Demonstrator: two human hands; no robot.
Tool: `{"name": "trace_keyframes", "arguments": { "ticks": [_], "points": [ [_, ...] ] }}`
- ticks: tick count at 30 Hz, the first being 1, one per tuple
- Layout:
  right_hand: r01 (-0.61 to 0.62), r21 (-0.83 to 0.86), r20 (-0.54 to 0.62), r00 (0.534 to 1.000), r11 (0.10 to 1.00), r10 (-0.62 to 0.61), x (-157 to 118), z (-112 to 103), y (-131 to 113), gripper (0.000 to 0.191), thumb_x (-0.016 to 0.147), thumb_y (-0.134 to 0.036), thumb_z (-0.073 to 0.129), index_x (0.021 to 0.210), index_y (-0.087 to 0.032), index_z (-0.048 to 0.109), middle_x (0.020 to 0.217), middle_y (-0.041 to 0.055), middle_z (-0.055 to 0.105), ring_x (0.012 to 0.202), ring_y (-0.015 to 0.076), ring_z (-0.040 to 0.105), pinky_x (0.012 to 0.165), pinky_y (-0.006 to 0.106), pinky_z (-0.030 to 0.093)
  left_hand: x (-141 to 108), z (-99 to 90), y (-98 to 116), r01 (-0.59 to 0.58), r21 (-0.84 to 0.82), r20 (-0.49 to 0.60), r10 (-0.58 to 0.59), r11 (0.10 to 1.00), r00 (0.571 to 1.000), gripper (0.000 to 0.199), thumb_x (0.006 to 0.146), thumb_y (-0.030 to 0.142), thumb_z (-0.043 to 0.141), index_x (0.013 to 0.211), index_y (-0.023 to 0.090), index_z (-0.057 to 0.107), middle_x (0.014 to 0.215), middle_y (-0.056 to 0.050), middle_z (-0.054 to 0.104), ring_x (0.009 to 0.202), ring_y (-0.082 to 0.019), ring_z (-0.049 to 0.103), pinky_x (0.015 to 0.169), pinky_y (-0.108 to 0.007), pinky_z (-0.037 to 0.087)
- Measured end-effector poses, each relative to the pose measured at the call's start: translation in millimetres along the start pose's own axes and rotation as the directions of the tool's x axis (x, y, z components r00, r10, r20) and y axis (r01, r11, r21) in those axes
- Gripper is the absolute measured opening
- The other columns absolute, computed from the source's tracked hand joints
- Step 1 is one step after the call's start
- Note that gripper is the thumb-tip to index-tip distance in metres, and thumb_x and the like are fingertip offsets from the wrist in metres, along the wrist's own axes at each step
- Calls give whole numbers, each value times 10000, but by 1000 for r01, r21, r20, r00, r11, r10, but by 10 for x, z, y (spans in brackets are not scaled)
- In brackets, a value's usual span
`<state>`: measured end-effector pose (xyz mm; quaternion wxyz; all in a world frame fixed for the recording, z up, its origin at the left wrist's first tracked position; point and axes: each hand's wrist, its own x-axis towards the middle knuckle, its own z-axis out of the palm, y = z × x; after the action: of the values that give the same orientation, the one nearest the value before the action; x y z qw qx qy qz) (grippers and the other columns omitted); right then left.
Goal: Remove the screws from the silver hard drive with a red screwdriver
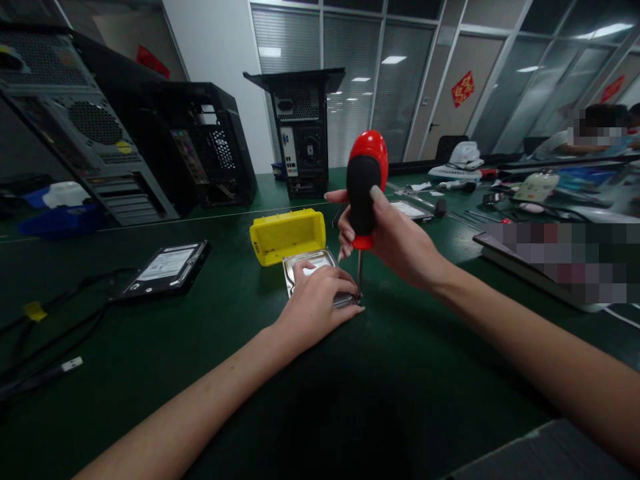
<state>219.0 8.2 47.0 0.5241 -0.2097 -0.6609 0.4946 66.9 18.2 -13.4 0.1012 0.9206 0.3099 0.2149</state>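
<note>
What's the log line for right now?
left hand: on drive | right hand: gripping screwdriver, tip at drive's edge | yellow bin: behind drive

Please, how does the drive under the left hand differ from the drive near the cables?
The held drive is under the left hand, while the cabled drive lies untouched. The screwdriver tip is at the held drive's corner; a cable is at the cabled drive's corner. Both lie label up.
</note>
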Motion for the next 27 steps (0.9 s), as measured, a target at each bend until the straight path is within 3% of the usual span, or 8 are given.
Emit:
{"name": "trace_keyframes", "arguments": {
  "ticks": [6, 14, 27],
  "points": [
    [112, -59, -81, 990, 992, -117, -6, -32, 53, 207, 800, -315, 636, 928, -174, 555, 775, -20, 592, 677, 101, 611, 669, 249, 536, -16, 34, -1, -11, -39, -50, 9, 999, 999, 171, 794, 415, 646, 881, 274, 691, 1007, 20, 688, 1008, -220, 573, 893, -447, 179],
    [128, -82, -85, 987, 988, -134, -29, -28, 27, 206, 800, -259, 642, 929, -188, 498, 772, -31, 610, 643, 91, 618, 621, 233, 541, -5, 60, 70, 98, -11, -225, -98, 995, 969, 201, 691, 455, 730, 715, 260, 688, 929, 43, 689, 958, -221, 570, 832, -426, 214],
    [130, -93, -100, 985, 987, -139, -53, -16, 18, 243, 767, -280, 675, 934, -201, 518, 785, -32, 602, 633, 83, 593, 592, 214, 532, 0, 93, 96, 203, -70, -195, -213, 977, 957, 176, 700, 441, 724, 682, 266, 714, 915, 17, 687, 952, -255, 557, 829, -451, 246]
  ]
}}
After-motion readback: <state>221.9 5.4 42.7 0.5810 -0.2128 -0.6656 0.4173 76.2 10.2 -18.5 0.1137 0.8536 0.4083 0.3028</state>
